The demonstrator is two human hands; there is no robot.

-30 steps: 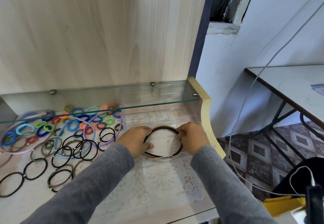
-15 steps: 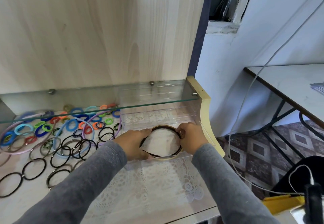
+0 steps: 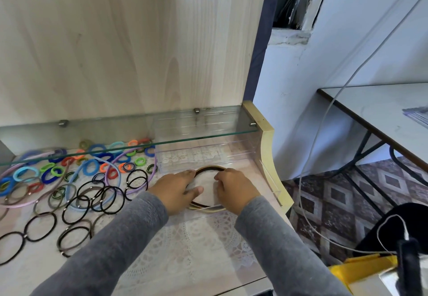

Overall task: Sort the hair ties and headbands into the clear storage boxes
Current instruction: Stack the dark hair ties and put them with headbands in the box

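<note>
While both hands work inside the near clear plastic storage box (image 3: 266,175), the step in hand reads as seating headbands in it.

Head view, item by item:
- Left hand (image 3: 176,191): fingers curled on the left arc of a thin dark-brown hoop headband (image 3: 209,168), thumb inside the hoop.
- Right hand (image 3: 234,189): closed over the same hoop's right arc; fingertips hidden, so the exact grip cannot be told.
- Near box contents: the dark headband, with a pale yellow headband (image 3: 214,210) showing at the front edge beneath it.
- Second clear plastic box (image 3: 203,154), behind and under the glass shelf (image 3: 129,147): appears empty.
- Unsorted stock, left on the wooden desk top (image 3: 34,270): black elastic hair ties (image 3: 40,226), coloured fabric hair ties (image 3: 92,167), lilac plastic headband (image 3: 139,188), all well apart from the boxes.

Judged next move: release the hoop flat, withdraw both hands, reach left for another headband.
</note>
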